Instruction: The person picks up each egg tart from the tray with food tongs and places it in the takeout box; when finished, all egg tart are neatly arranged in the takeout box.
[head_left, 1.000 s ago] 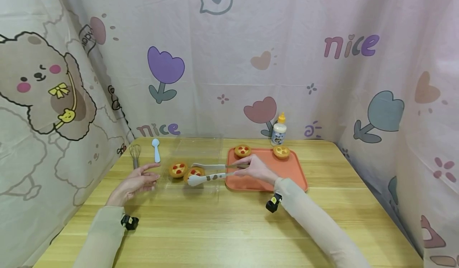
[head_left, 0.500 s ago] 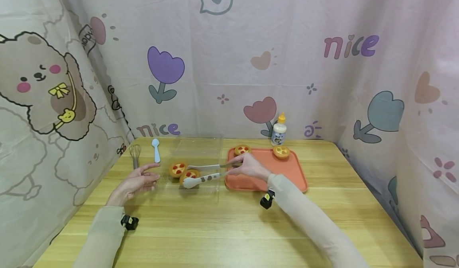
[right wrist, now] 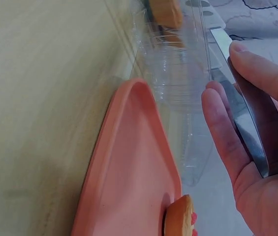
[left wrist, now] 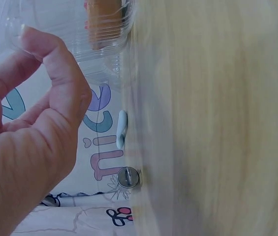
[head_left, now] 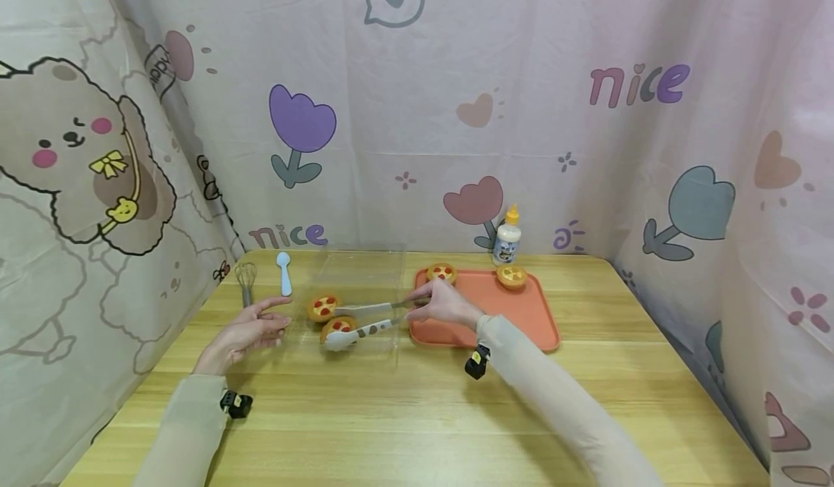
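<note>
Gripping the tongs (head_left: pixel 373 329) in the right hand (head_left: pixel 445 305), near the centre of the head view, with the metal handle pinched between thumb and fingers. Reaching with the pale tips around the front tart (head_left: pixel 339 325), left of centre inside the clear box (head_left: pixel 384 346): one tip along its near side, the other between it and the back tart (head_left: pixel 323 307). Cannot tell of any firm squeeze on the tart. Holding the left hand (head_left: pixel 242 331) at the box's left side, with fingers loosely extended and around nothing visible; cannot tell contact with the wall from a slight gap.

As a judgement, expect a light, fairly firm tart, with smooth rounded sides liable to slip from the hard tips. Best taken across the widest part of the rim, level and evenly from both sides, clear of the red topping. Expect springy tongs, and a thin, flexible box, easy to nudge or dent.

Note also a red tart (head_left: pixel 441 273) and a yellow tart (head_left: pixel 511 277) at the far rim of the tray (head_left: pixel 515 310), right of centre; a bottle (head_left: pixel 507 243) behind; a spoon (head_left: pixel 284 276) and a whisk (head_left: pixel 245 277) at the left of the desk (head_left: pixel 391 422).
</note>
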### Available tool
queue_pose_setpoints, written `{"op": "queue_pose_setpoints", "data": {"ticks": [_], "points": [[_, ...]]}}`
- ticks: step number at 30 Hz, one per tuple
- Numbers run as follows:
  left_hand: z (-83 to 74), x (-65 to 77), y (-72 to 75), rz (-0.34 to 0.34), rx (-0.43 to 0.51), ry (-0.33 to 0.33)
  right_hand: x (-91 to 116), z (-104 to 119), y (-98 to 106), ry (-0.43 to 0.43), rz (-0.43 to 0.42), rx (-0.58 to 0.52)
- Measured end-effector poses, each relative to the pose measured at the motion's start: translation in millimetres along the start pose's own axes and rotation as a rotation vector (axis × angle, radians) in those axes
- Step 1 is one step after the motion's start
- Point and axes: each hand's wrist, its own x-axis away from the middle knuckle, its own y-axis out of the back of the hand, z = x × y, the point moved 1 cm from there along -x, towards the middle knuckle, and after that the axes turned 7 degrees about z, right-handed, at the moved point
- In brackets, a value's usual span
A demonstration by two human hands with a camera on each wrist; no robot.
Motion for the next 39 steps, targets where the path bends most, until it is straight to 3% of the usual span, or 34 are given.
{"op": "queue_pose_setpoints", "data": {"ticks": [5, 11, 22, 29, 39], "points": [[1.1, -1.3, -0.3, -0.009, -0.005, 0.001, 0.1, -0.2, 2.7, 0.022, 0.010, -0.015], [1.9, -1.5, 0.1, -0.009, -0.003, -0.003, 1.4, 0.4, 12.2, 0.057, 0.025, 0.043], [0.7, -0.5, -0.1, 0.002, -0.004, -0.002, 3.7, 0.3, 29.6, 0.058, 0.056, 0.063], [0.1, -1.8, -0.1, -0.004, -0.008, -0.002, 2.4, -4.4, 25.7, 0.045, 0.058, 0.019], [-1.1, 0.2, -0.9, -0.004, -0.015, 0.001, -1.5, -7.3, 19.0, 0.046, 0.007, 0.097]]}}
